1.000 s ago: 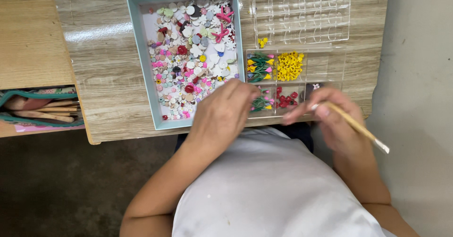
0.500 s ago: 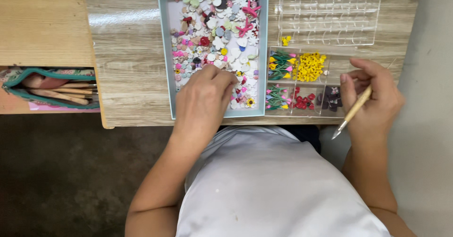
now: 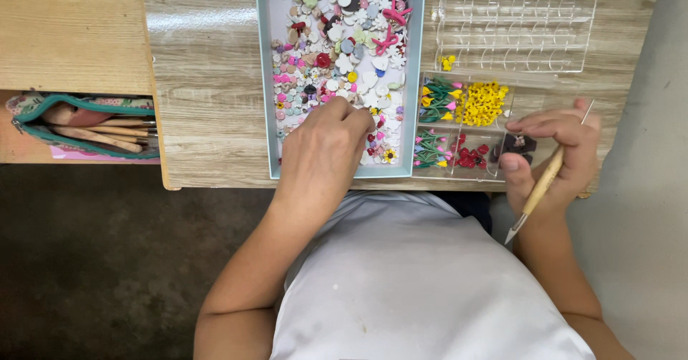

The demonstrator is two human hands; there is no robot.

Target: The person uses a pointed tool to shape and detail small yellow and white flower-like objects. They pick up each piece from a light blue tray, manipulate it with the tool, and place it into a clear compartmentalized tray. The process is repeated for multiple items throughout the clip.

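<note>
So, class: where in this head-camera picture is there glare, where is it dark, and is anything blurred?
Head view: a white band of glare lies on the table left of the blue tray; the floor lower left is dark; both the left hand and the right hand with its stick look sharp.

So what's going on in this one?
A person sits at a wooden table. Their left hand reaches into a pale blue tray of small mixed charms. Their right hand holds a wooden-handled pick beside a clear compartment box where yellow flowers and red pieces sit sorted.
</note>
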